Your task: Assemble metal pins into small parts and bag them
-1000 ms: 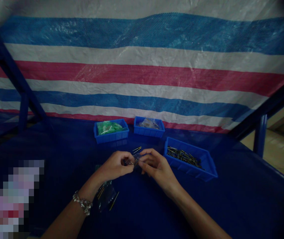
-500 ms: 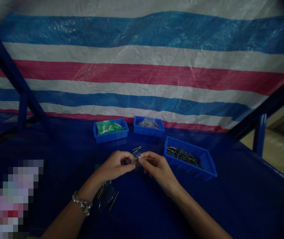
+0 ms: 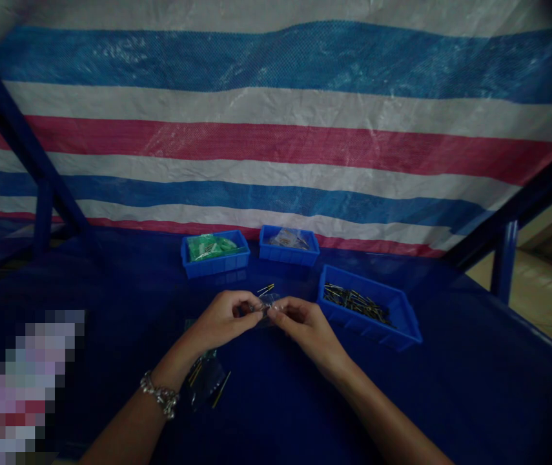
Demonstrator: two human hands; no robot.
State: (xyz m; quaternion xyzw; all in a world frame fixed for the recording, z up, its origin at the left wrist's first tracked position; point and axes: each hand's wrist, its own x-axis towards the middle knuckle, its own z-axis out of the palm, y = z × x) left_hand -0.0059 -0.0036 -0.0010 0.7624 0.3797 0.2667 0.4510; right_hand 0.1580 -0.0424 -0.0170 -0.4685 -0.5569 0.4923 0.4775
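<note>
Left hand (image 3: 227, 320), right hand (image 3: 305, 323) | fingers are pinching 1 clear bag (image 3: 270, 299), nearly closed | gentle, even pinching is probably avoiding tears

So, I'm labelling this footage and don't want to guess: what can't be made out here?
- Head view: what the clear bag holds; fingers of the left hand and right hand cover much of it.
- Head view: how many thin rods fill the right-hand bin; they overlap.
- Head view: the far end of the plastic bag on the table; the left forearm hides it.
- Head view: the pixelated patch; mosaic blurs it.
</note>
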